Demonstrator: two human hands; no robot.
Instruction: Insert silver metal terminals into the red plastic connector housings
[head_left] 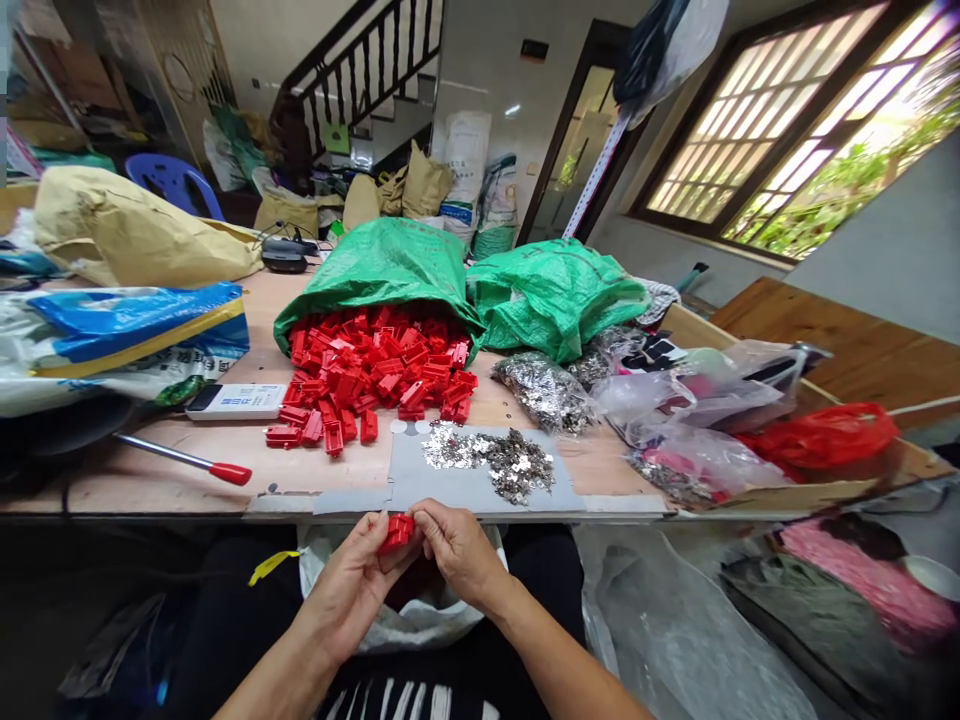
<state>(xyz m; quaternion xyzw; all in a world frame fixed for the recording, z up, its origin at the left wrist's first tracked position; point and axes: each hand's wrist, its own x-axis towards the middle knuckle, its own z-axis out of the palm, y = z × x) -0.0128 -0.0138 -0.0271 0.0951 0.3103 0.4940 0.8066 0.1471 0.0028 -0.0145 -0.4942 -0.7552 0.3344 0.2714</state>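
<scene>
Both hands meet just below the table's front edge, over my lap. My left hand (351, 580) pinches a small red plastic part (395, 532), and my right hand (456, 550) closes its fingers on the same part from the right. A heap of the same red plastic parts (367, 375) spills from an open green sack (382, 270) on the wooden table (150, 470). Small silver metal pieces (502, 460) lie in a loose pile on a grey card (420, 480) right in front of my hands.
A second green sack (551, 290), a clear bag of metal pieces (544, 390), more plastic bags and a red bag (821, 435) sit to the right. On the left lie a red-tipped rod (187, 460), a white remote (236, 400) and large sacks (112, 330). A white bag (420, 620) rests in my lap.
</scene>
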